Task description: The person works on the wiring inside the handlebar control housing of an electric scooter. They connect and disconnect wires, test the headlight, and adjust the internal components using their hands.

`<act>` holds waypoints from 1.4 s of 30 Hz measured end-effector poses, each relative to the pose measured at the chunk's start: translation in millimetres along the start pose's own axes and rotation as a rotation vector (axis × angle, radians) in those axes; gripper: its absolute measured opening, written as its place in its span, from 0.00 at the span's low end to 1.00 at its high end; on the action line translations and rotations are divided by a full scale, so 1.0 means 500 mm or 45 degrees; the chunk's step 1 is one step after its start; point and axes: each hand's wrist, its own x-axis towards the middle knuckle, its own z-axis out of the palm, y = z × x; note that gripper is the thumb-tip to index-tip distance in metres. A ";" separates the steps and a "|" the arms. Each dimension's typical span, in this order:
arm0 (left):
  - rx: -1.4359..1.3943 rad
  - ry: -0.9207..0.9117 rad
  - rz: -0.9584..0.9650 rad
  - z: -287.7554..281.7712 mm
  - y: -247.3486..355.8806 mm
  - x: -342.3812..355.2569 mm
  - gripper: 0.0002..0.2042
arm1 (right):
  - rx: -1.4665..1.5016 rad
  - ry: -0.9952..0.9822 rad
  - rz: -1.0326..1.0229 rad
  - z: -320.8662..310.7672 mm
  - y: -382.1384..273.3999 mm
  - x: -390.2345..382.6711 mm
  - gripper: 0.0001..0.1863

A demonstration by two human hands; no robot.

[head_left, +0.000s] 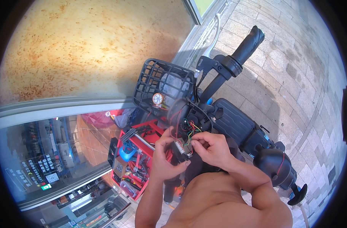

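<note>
Pavement: pale slabs (295, 87) to the right of a shop's glass front (105, 45), in bright daylight.
Scooter: dark, its handlebar grip (251, 43) pointing up and away, a black basket (165, 63) ahead of the person.
Wires: red, yellow and green wires (190, 131) bunch in the opened housing, just beyond the hands.
Block: a small pale and dark block (180, 147) lies between the hands, its long axis slanting from far left to near right.
Left hand: this hand (165, 157) flanks the block, thumb spread wide from bent fingers; whether they press it, one cannot tell.
Right hand: thumb and forefinger of this hand (213, 149) nearly meet beside the wires; a pinched strand cannot be made out.
Nearer: right fingertips to the green wire, left to the block.
Toolbox: red, open (143, 190), left of the left forearm.
</note>
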 end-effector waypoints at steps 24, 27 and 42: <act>-0.005 -0.011 0.012 0.002 0.008 0.004 0.38 | 0.335 -0.147 0.316 -0.011 0.003 -0.003 0.04; -0.012 -0.014 0.010 0.002 0.006 0.003 0.38 | 0.483 -0.164 0.411 -0.012 0.008 -0.004 0.05; -0.019 -0.018 -0.014 0.002 0.010 0.002 0.37 | 0.675 -0.176 0.485 -0.017 0.009 0.000 0.06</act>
